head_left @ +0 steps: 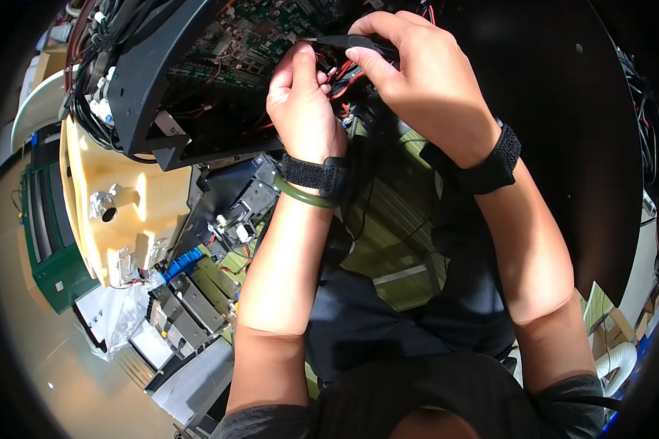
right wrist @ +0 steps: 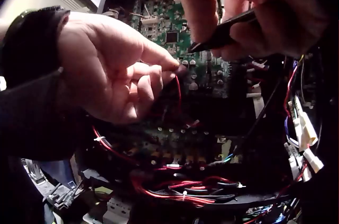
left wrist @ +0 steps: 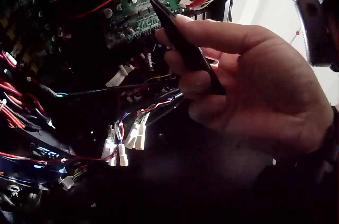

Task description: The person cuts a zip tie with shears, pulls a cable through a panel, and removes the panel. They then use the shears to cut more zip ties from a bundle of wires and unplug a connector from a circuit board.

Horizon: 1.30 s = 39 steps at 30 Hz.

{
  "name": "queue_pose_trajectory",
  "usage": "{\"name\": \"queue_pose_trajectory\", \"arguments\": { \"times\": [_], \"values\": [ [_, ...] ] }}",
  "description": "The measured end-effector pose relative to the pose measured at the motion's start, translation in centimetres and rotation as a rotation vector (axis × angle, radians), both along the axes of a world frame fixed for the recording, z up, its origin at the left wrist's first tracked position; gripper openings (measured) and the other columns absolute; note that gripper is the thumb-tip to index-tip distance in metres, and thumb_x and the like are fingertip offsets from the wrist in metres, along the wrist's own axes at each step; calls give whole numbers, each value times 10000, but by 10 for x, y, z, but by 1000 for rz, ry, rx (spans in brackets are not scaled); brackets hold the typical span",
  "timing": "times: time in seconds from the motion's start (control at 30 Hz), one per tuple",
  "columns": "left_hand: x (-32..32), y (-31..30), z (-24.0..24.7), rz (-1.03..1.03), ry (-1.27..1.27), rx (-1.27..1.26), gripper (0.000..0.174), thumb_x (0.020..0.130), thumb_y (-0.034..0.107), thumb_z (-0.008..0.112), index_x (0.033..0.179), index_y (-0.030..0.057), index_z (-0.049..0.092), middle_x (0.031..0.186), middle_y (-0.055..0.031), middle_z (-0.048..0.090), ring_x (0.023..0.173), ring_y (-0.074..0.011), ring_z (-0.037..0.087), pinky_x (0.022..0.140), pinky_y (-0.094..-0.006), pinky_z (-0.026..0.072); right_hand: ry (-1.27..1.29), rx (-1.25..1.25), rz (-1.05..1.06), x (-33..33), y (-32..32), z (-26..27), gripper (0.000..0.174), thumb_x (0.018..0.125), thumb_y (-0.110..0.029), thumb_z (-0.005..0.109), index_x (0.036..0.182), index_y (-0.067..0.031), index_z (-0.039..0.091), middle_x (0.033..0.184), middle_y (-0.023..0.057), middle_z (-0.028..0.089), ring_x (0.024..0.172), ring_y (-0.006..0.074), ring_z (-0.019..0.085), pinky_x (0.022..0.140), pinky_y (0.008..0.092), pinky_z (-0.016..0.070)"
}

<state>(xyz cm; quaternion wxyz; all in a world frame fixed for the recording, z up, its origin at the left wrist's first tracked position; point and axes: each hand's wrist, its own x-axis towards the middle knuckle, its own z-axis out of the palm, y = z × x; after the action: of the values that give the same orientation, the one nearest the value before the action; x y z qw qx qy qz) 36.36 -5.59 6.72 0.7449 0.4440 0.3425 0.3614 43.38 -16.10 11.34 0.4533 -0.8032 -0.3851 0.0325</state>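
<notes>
My right hand [head_left: 436,84] grips a pair of slim black tweezers [left wrist: 183,46], whose fine tip points at the green circuit board [right wrist: 159,38]. In the left wrist view the tip ends close by the left fingertips. Thumb and index finger of my left hand [head_left: 304,110] pinch the end of a thin red wire [right wrist: 179,89] right over the board. The wire's end is hidden between those fingers. The board is inside a black metal housing [head_left: 140,88], with small white connectors and round capacitors on it.
Loose white plugs [left wrist: 137,135] on thin wires hang below the board. A tied bundle of red and black wires [right wrist: 185,195] lies along the housing's lower side. Black cables [head_left: 106,80] run down its left edge. A yellowish panel [head_left: 124,197] stands to the left.
</notes>
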Motion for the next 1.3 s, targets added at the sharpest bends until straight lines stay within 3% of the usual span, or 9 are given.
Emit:
{"name": "queue_pose_trajectory", "arguments": {
  "times": [0.4, 0.6, 0.93, 1.3],
  "values": [
    [1, 1, 1, -4, 18, -83, 131, 848, 158, 599, 827, 29, 616, 684, 27, 549, 552, -25, 434, 509, -160, 345, -41, 1, -1, 1, 1, -1, 241, 782, -195, 612, 965, -39, 621, 793, 126, 588, 641, 262, 565, 611, 325, 449],
    [5, -2, -1, 13, -19, 34, 121, 876, 145, 571, 800, 51, 570, 673, 27, 531, 553, -41, 432, 496, -169, 362, -33, -27, -4, 1, 1, 1, 237, 783, -190, 613, 966, -40, 621, 793, 126, 589, 646, 261, 568, 615, 328, 449],
    [2, 0, -1, -17, 5, -2, 121, 879, 152, 567, 812, 51, 575, 696, 25, 534, 575, -37, 437, 499, -170, 356, -162, 54, 33, 4, 2, -7, 229, 784, -186, 614, 963, -43, 621, 775, 127, 587, 663, 267, 567, 620, 333, 446],
    [-26, -1, 1, 32, 38, -160, 119, 888, 149, 561, 944, 46, 541, 826, -21, 576, 601, -61, 478, 523, -188, 404, -52, 27, 15, -1, 3, -1, 220, 781, -189, 618, 951, -49, 623, 773, 110, 587, 643, 255, 562, 606, 329, 442]
  ]
}}
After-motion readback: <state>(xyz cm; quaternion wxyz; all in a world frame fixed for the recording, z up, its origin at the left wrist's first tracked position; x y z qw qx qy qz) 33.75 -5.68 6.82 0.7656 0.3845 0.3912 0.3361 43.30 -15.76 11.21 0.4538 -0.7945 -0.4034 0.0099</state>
